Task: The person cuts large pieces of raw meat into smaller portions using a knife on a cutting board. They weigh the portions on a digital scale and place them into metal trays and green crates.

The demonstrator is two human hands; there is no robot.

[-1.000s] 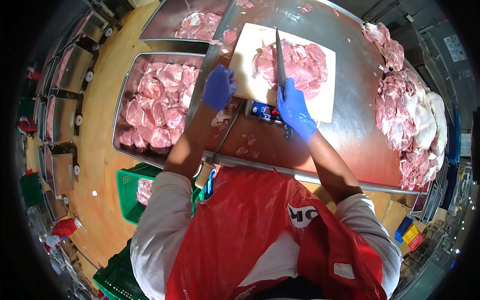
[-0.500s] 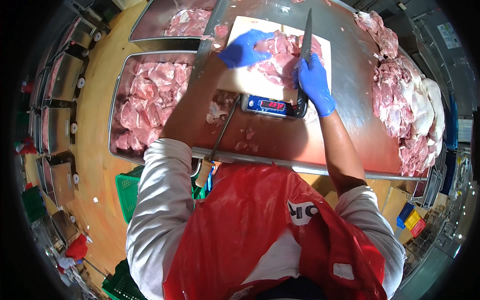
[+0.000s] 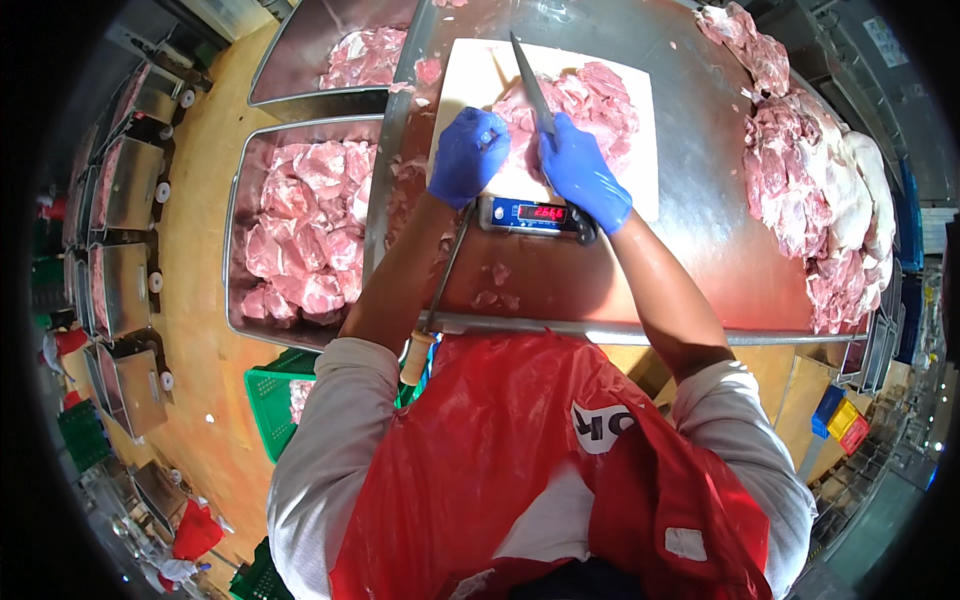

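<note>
My right hand (image 3: 585,172), in a blue glove, is wrapped round the dark handle of a long knife (image 3: 532,82). The blade points away from me and slants left over a pile of raw meat pieces (image 3: 592,105). Under the meat lies a white board (image 3: 640,175) on a digital scale (image 3: 535,214), whose blue panel has a lit red display. My left hand (image 3: 468,155), gloved in blue, is closed with curled fingers at the left edge of the meat; whether it holds anything is hidden. A sharpening steel with a wooden handle (image 3: 416,358) leans over the table's near edge.
On the left stand a metal tub of meat cuts (image 3: 305,235) and a second tub (image 3: 362,58) behind it. Large unworked meat pieces (image 3: 795,190) are heaped along the right of the steel table (image 3: 700,270). A green crate (image 3: 275,400) sits below at the left.
My left hand has drawn back from the meat toward me and curled closed. The knife has moved left, its tip now slanting left. The meat has been shifted, and the scale display changed.
</note>
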